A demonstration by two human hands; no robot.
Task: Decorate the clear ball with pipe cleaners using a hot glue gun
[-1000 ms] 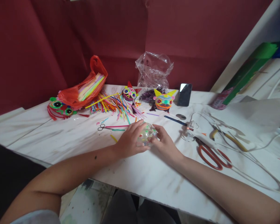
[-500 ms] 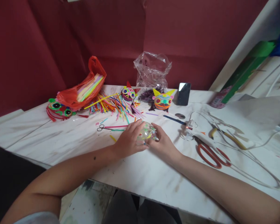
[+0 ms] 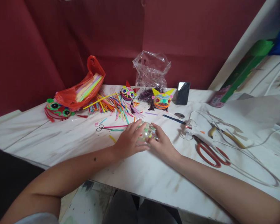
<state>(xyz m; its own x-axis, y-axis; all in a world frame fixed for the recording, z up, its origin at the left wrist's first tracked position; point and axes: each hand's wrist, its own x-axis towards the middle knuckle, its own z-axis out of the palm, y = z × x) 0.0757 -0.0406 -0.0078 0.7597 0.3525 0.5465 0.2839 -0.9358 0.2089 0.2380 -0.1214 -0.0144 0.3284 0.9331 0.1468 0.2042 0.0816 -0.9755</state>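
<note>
Between my two hands, low over the table, is a clear plastic ball [image 3: 146,133] with coloured bits showing on or in it. My left hand [image 3: 130,138] curves round its left side, fingers over the top. Round the right side closes my right hand [image 3: 162,141], its thumb towards the front. Parts of the ball are hidden by the fingers. Small scissors [image 3: 100,127] and pipe cleaners [image 3: 114,126] lie left of my left hand. To the right of my right hand rests a white glue gun [image 3: 190,130], beside large scissors with red handles [image 3: 210,154].
Behind stand decorated beast heads [image 3: 162,100], a phone [image 3: 182,93] and a clear plastic bag [image 3: 151,70]. Loose pipe cleaners [image 3: 114,105] spread by a red bag [image 3: 72,95] at back left. Pliers [image 3: 233,138] and a white cable [image 3: 254,174] lie on the right.
The ball has turned slightly between my hands, so its coloured bits show differently. Both hands keep nearly the same place. The view has shifted a little.
</note>
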